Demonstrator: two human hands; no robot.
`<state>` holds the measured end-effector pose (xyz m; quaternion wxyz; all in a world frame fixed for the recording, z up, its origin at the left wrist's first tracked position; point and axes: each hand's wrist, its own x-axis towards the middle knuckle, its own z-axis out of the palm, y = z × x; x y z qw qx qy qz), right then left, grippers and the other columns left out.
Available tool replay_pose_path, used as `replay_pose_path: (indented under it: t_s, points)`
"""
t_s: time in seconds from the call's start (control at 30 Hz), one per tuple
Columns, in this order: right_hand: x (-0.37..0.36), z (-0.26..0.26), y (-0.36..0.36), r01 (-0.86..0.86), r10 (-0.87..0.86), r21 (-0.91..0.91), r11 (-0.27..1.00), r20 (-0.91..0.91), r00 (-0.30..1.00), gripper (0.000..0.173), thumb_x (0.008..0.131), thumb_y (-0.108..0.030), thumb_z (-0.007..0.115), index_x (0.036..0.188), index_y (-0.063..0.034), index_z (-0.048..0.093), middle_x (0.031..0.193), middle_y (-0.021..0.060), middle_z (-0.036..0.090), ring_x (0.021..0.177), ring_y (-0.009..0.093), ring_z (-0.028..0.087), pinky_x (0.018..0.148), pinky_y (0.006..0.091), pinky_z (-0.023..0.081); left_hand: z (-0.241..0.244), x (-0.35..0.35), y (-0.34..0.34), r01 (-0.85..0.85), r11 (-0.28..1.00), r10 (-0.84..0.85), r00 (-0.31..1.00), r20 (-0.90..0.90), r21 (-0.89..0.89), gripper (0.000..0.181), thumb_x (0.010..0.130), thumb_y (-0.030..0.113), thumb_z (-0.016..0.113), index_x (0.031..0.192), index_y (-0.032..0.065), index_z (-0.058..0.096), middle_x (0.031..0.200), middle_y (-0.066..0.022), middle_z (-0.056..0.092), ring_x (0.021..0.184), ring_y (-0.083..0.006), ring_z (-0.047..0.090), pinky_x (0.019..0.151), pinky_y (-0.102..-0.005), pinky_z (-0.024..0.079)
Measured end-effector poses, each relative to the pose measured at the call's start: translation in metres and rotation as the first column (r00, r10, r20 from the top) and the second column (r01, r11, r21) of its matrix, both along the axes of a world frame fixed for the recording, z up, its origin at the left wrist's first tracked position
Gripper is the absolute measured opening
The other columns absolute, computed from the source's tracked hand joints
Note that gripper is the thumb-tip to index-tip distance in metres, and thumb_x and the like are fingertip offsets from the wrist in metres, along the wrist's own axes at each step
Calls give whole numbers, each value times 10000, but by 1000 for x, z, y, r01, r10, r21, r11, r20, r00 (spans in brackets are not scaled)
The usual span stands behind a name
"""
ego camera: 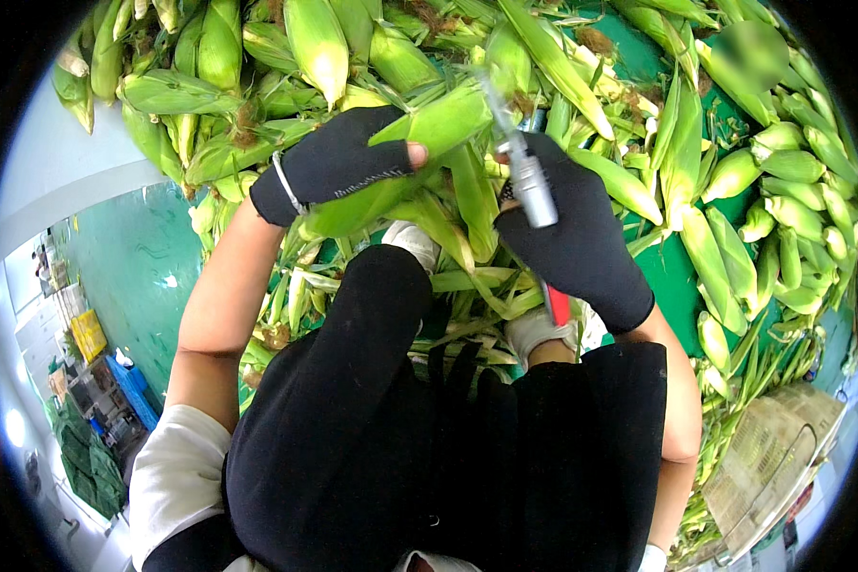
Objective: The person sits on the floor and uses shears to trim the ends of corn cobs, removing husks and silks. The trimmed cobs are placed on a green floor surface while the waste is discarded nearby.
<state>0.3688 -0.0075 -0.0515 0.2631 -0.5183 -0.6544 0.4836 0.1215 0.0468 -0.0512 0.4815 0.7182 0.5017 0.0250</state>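
Note:
My left hand (350, 161), in a black fingerless glove with a pale band at the wrist, grips a green corn ear in its husk (447, 121). My right hand (572, 214), gloved alike, is closed on a metal-bladed tool with a red handle (559, 306). Its blurred blade reaches up beside the ear's right end; I cannot tell whether they touch. Loose husk leaves (472, 200) lie below and between my hands. My knees and pale shoes are underneath.
Unhusked corn (214, 93) is heaped at the upper left and ahead. More ears (794, 207) are piled at the right on the green floor (668, 279). A beige basket (758, 457) stands at the lower right. A yellow crate (88, 334) and a blue container (132, 390) are at the far left.

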Motion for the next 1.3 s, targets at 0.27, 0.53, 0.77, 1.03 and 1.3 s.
replay_pose_path:
  t_s: [0.27, 0.53, 0.77, 1.03, 1.3]
  points:
    - [1, -8, -13, 105, -105, 6, 994, 47, 993, 577, 630, -128, 654, 1158, -37, 439, 865, 146, 561, 798, 303, 581, 705, 372, 460, -51, -11, -5, -320, 815, 530, 748, 399, -483, 518, 908, 430, 411, 1177, -4, 503, 1067, -120, 590, 962, -168, 570, 872, -305, 444]
    - [9, 14, 6, 268, -276, -66, 961, -188, 943, 382, 665, -80, 628, 1031, -62, 519, 675, 23, 523, 567, 116, 498, 546, 262, 417, -14, 7, -10, 243, 916, -144, 941, 305, -318, 843, 720, 621, 581, 1249, -19, 437, 1169, -125, 537, 1064, -205, 499, 883, -315, 402]
    - [7, -23, -23, 61, -157, -309, 949, -296, 942, 707, 632, -374, 761, 1154, -18, 445, 1021, 125, 512, 975, 221, 500, 849, 332, 400, -38, 11, -7, -345, 685, 698, 562, 443, -642, 711, 774, 610, 515, 1156, 10, 496, 992, -116, 600, 845, -216, 592, 719, -314, 499]
    - [47, -46, -50, 275, -464, -415, 867, -474, 748, 655, 663, -263, 755, 1174, 1, 441, 1046, 86, 526, 974, 158, 476, 854, 287, 388, -113, 122, 41, -285, 773, 625, 193, 756, -567, 311, 932, 147, 421, 1206, 4, 458, 1182, -129, 531, 1038, -211, 543, 937, -325, 411]
    - [243, -102, -110, 746, -771, -207, 633, -265, 580, 489, 810, -272, 595, 1210, -35, 444, 1100, 48, 504, 892, 160, 521, 788, 274, 454, -154, 219, 96, 33, 814, -213, 946, 246, 579, 538, 799, 311, 608, 1224, 34, 430, 1240, -186, 452, 1172, -317, 417, 986, -375, 328]
